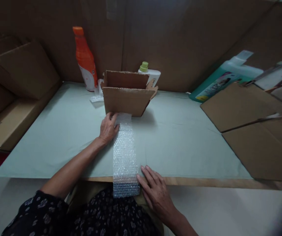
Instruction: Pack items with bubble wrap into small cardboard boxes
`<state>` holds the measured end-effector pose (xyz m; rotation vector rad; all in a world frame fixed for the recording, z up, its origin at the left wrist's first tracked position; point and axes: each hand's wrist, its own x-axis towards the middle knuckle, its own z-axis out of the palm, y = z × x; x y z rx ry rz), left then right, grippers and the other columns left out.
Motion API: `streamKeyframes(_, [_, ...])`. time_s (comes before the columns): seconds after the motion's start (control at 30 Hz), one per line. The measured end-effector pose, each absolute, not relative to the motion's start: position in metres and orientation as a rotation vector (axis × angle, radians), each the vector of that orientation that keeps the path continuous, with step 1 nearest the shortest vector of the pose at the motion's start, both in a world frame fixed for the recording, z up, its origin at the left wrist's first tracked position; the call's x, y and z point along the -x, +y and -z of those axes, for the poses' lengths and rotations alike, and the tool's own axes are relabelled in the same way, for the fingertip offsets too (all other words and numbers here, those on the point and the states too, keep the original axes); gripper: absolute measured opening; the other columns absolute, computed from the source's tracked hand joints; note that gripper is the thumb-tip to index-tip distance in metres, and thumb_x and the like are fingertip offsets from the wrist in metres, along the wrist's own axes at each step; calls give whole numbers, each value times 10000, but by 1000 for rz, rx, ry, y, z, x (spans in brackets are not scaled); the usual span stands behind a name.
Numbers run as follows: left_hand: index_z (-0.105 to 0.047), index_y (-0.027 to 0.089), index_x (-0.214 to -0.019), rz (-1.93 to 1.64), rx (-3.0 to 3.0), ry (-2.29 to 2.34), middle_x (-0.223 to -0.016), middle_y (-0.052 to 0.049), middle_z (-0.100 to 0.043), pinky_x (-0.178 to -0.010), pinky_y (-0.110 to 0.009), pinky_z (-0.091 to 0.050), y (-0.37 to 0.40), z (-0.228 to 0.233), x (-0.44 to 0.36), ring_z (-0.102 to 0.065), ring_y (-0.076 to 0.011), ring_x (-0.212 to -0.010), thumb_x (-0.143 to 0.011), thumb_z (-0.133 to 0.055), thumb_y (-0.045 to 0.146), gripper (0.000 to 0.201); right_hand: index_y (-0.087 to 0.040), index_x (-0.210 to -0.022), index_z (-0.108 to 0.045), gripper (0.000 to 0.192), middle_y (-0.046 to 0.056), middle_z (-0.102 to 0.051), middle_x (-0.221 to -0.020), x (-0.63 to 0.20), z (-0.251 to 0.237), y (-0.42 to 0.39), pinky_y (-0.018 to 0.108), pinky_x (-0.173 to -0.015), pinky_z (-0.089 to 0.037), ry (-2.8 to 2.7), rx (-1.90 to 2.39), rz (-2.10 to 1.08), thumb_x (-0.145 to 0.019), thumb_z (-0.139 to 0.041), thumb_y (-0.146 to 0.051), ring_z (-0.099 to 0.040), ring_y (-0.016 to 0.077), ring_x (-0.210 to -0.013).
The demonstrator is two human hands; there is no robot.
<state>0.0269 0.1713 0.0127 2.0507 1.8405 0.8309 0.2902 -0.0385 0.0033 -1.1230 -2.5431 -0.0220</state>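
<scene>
A strip of bubble wrap [124, 147] lies lengthwise on the cloth-covered table, its near end hanging over the front edge. My left hand [108, 127] grips the strip's far left edge, fingers bent and thumb on the plastic. Flat and with fingers stretched out, my right hand [155, 190] rests at the table's front edge, beside the near right side of the strip. Just beyond the strip's far end stands a small cardboard box [127, 100], upright with its top open. What is inside the box cannot be seen.
Behind the box stand an orange bottle [85, 62] and a white bottle with a green cap [144, 67]. A crumpled bubble wrap piece [97, 99] lies left of it. Cardboard boxes [28, 72] line the left. At right, a teal bottle [222, 78] leans behind folded cardboard [234, 108].
</scene>
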Motion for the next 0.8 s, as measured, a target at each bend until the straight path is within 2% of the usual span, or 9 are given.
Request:
streamKeyframes(0.07, [-516,165,-1401,-869,-2141,1778,-1503,-180,-425,-1094,-507,-384,161,-13,-26,-482,-341,-1293,-849,-625,141,563,-218,-1420,-539,599,171,-537,-1484,-282,2,-38,510,-1022,-463,-2529,1112,61,-863,-485,-4,-418,318,-1431])
streamKeyframes(0.13, [-582,170,-1322,-863,-2244,1653,-1456,-174,-491,-1089,-530,-385,149,-13,-23,-492,-337,-1277,-850,-613,142,474,-228,-1375,-576,565,166,-542,-1478,-273,5,-35,516,-1032,-449,-2482,1055,33,-858,-497,-12,-417,315,-1430])
streamKeyframes(0.2, [-650,182,-1211,-856,-2279,1514,-1346,-154,-595,-1079,-534,-399,134,-17,-16,-516,-327,-1253,-841,-605,152,374,-227,-1289,-624,501,152,-589,-1427,-264,3,-33,503,-1017,-456,-2394,987,-60,-850,-499,-20,-484,299,-1372])
streamKeyframes(0.3, [-682,207,-1138,-920,-2149,1326,-1246,-112,-670,-1071,-495,-432,100,-27,0,-571,-278,-1208,-848,-560,172,317,-225,-1164,-657,364,100,-725,-1168,-254,-1,-29,427,-896,-508,-2207,965,-292,-889,-490,-54,-656,240,-1096])
streamKeyframes(0.37, [-664,221,-1189,-929,-1976,1219,-1240,-91,-681,-1071,-462,-448,70,-34,11,-593,-250,-1204,-856,-524,183,363,-228,-1104,-665,261,55,-751,-964,-249,-2,-26,370,-779,-521,-2068,1062,-425,-936,-508,-105,-681,206,-887])
streamKeyframes(0.43, [-612,226,-1292,-888,-1789,1163,-1252,-88,-681,-1069,-440,-458,39,-38,18,-601,-248,-1217,-852,-515,208,451,-225,-1080,-673,187,36,-735,-848,-244,-1,-21,340,-696,-518,-1946,1200,-471,-960,-543,-167,-661,196,-771])
streamKeyframes(0.57, [-506,214,-1427,-846,-1598,1285,-1202,-97,-692,-1007,-406,-495,-3,-30,9,-637,-260,-1145,-811,-584,289,626,-212,-1176,-666,233,51,-734,-834,-233,6,-12,354,-693,-533,-1866,1360,-402,-981,-547,-258,-660,207,-727])
streamKeyframes(0.7, [-550,196,-1386,-862,-1610,1544,-920,-43,-678,-738,-320,-527,-7,-12,-13,-631,-182,-771,-871,-551,336,534,-199,-1254,-626,287,38,-728,-788,-228,9,-6,363,-694,-526,-1916,1393,-318,-991,-539,-274,-674,210,-701])
streamKeyframes(0.8, [-561,203,-1367,-864,-1740,1623,-854,-27,-662,-712,-310,-504,-1,-3,-21,-603,-178,-731,-897,-501,290,481,-207,-1329,-571,358,59,-730,-874,-231,0,-7,370,-718,-521,-1950,1383,-226,-978,-572,-276,-684,221,-772])
